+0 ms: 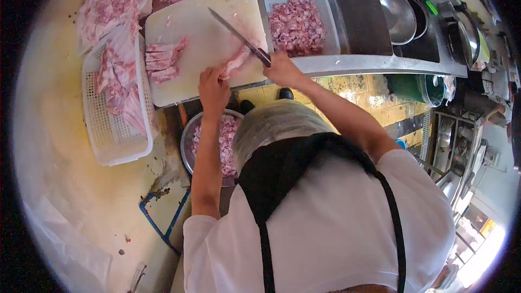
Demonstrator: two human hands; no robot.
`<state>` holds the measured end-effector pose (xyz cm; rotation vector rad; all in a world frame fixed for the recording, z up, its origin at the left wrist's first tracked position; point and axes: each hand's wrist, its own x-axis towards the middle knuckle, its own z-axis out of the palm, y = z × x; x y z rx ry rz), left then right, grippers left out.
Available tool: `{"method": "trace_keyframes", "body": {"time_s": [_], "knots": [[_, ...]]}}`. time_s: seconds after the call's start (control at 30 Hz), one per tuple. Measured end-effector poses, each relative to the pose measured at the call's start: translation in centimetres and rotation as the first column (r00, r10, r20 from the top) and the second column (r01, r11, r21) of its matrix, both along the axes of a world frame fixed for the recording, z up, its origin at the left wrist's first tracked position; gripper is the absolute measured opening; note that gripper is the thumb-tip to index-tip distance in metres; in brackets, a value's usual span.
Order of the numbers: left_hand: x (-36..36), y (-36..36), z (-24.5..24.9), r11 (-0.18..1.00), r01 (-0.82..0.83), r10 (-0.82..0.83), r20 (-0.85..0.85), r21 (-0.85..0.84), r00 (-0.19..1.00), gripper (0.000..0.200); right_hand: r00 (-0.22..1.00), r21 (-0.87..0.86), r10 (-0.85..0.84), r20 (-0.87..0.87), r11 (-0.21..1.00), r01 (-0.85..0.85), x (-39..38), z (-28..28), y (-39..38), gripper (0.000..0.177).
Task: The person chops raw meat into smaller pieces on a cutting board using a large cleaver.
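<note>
My right hand (284, 70) is closed round the dark handle of a long knife (233, 31), whose blade points away and to the left over the cutting board (203, 19). Under the knife, near the board's front right corner, lies a strip of raw meat (237, 64). My left hand (215, 84) grips the near left end of this strip, fingers curled on it. Several cut strips of ribs (164, 59) lie side by side at the board's left edge.
A white basket (332, 32) of chopped meat stands right of the board. Another basket (116, 154) with rib slabs stands left. More meat (116, 2) lies at the back left. Below the counter edge sits a metal bowl (187, 149) of meat pieces. Metal bowls (395, 13) rest at the right.
</note>
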<state>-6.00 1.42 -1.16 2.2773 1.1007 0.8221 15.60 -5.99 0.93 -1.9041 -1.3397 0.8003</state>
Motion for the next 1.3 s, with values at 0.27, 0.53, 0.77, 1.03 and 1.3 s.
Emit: {"method": "trace_keyframes", "body": {"time_s": [0.27, 0.53, 0.77, 1.03, 1.3], "knots": [[-0.7, 0.0, -1.0, 0.998, -0.056, 0.058, 0.048, -0.041, 0.997, 0.011, 0.992, 0.290, -0.122, 0.022, 0.951, 0.110, 1.6, 12.7, 1.9, 0.030], [-0.7, 0.3, -0.8, 0.999, -0.048, 0.048, -0.023, -0.015, 0.999, 0.008, 0.932, 0.425, -0.348, -0.098, 0.832, 0.356, -1.6, 4.1, 0.7, 0.024], [0.0, 0.9, -0.1, 0.999, 0.004, -0.005, 0.045, 0.038, 0.999, 0.015, 0.998, -0.018, -0.047, 0.041, 0.999, 0.048, 0.1, 5.9, 0.4, 0.029], [0.1, 0.2, -0.7, 0.998, 0.005, 0.002, 0.098, -0.066, 0.995, 0.017, 0.942, 0.558, -0.116, -0.314, 0.781, 0.282, -2.3, 18.5, 3.0, 0.026], [-1.4, -0.3, -1.6, 0.996, 0.006, -0.010, 0.049, 0.091, 0.999, 0.017, 1.000, -0.128, -0.009, 0.014, 0.992, 0.011, 0.1, 1.2, -1.8, 0.026]]}}
